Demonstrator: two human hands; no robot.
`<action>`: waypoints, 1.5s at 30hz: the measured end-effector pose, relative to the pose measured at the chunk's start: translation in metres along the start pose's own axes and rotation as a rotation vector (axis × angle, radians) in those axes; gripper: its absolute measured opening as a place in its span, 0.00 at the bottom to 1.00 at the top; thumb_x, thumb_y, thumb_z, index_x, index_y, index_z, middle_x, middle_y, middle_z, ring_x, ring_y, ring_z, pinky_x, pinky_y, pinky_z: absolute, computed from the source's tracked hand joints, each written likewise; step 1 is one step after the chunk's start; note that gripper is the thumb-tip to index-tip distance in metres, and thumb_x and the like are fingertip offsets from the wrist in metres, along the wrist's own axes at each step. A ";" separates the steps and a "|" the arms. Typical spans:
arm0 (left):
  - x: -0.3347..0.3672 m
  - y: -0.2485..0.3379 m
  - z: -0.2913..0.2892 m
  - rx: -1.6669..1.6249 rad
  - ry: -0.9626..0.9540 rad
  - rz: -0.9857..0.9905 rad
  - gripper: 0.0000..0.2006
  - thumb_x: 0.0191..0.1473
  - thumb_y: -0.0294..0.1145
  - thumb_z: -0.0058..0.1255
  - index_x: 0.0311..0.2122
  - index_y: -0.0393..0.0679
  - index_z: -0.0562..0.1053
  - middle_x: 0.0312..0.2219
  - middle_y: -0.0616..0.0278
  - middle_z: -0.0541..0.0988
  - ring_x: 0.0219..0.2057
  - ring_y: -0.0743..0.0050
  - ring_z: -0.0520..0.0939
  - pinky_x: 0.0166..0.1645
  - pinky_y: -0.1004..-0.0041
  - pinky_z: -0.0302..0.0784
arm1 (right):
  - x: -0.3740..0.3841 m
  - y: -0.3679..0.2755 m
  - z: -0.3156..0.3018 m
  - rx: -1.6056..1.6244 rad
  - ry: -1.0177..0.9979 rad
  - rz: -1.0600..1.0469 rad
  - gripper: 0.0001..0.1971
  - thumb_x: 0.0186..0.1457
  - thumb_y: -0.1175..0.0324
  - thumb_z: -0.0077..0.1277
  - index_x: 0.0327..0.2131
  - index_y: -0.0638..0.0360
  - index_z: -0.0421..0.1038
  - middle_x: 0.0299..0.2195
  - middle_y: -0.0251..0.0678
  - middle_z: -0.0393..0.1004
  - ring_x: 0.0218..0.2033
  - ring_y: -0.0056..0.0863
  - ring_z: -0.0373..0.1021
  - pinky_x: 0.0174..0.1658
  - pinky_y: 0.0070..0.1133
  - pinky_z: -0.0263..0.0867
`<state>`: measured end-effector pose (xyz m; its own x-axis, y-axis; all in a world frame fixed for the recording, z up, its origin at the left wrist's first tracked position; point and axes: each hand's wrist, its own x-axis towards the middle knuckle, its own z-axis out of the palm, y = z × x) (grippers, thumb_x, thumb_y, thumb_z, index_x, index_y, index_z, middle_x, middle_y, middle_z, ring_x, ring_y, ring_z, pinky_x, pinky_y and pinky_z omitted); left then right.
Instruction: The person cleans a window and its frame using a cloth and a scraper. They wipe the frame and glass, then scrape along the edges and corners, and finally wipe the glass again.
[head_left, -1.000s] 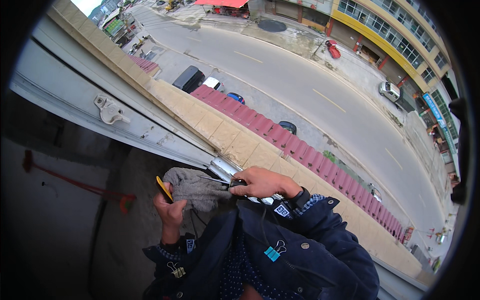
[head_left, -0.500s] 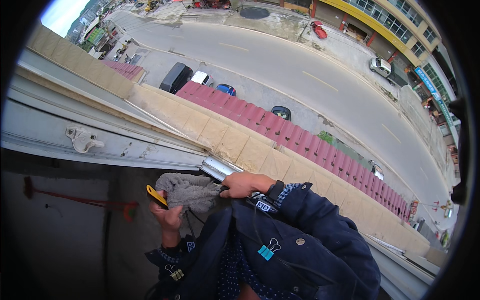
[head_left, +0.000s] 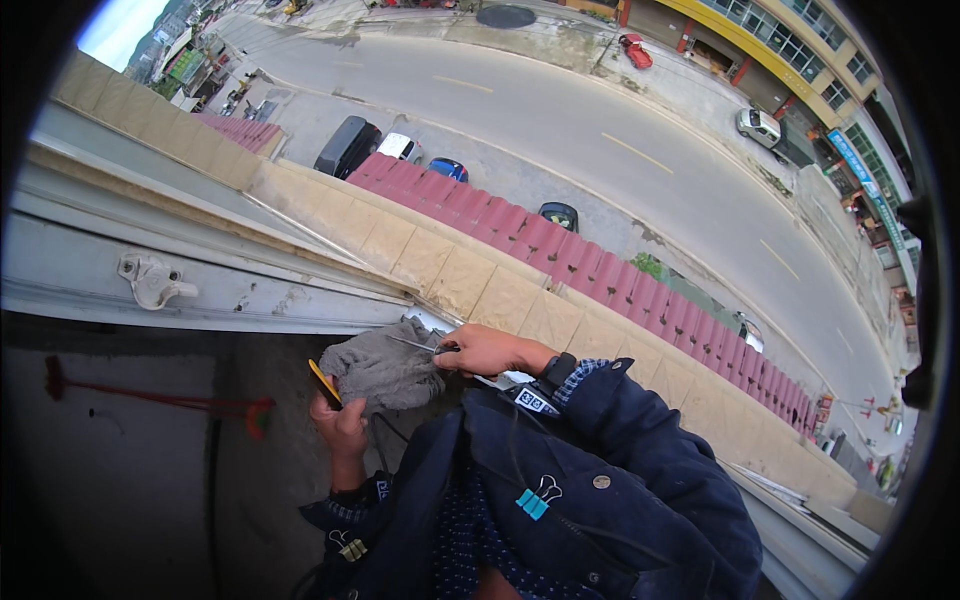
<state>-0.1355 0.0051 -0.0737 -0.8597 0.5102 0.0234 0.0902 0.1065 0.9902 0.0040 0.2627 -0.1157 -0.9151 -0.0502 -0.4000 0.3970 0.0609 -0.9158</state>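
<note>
My left hand (head_left: 342, 428) is closed on the near left side of a bunched grey cloth (head_left: 385, 368) and on a flat yellow-and-black tool (head_left: 322, 383), whose exact kind I cannot make out. Closed round the dark handle of a thin-shafted screwdriver (head_left: 412, 344), my right hand (head_left: 498, 352) is at the cloth's right side. The metal shaft points left and lies across the cloth's upper part. Just beyond, the corner of a white metal window frame (head_left: 200, 258) is partly covered by the cloth.
A white latch (head_left: 155, 281) juts from the frame at left. Outside runs a tan tiled ledge (head_left: 500, 300), then a red ribbed roof (head_left: 520, 240) and, far below, a road (head_left: 560, 125) with parked cars. A red-handled tool (head_left: 160, 397) is in the dark interior at left.
The cloth has shifted up and spread over more of the frame corner. My right hand has turned slightly, and the screwdriver's shaft now shows across the cloth. The yellow tool is seen more edge-on.
</note>
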 end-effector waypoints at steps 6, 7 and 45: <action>-0.005 -0.010 0.005 0.130 -0.022 0.028 0.19 0.43 0.25 0.53 0.44 0.29 0.76 0.37 0.63 0.80 0.39 0.77 0.78 0.48 0.73 0.74 | 0.021 0.008 0.013 -0.100 0.015 0.069 0.20 0.64 0.52 0.49 0.35 0.62 0.76 0.20 0.35 0.73 0.21 0.27 0.70 0.27 0.28 0.67; -0.006 -0.012 0.004 0.107 -0.007 0.042 0.19 0.43 0.25 0.54 0.43 0.29 0.76 0.37 0.63 0.80 0.39 0.77 0.78 0.47 0.73 0.74 | 0.021 0.008 0.013 -0.118 -0.002 0.096 0.20 0.64 0.52 0.49 0.35 0.63 0.76 0.20 0.35 0.74 0.21 0.27 0.70 0.27 0.28 0.67; -0.039 -0.003 -0.020 -0.040 0.013 -0.183 0.14 0.43 0.24 0.54 0.38 0.32 0.74 0.25 0.68 0.76 0.23 0.85 0.74 0.29 0.78 0.69 | 0.038 0.002 0.030 -0.221 0.160 0.051 0.22 0.63 0.51 0.48 0.41 0.63 0.75 0.29 0.49 0.79 0.27 0.42 0.77 0.36 0.35 0.72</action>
<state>-0.1127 -0.0323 -0.0752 -0.8664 0.4742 -0.1563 -0.0881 0.1628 0.9827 -0.0282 0.2308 -0.1336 -0.9010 0.1155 -0.4182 0.4335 0.2759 -0.8579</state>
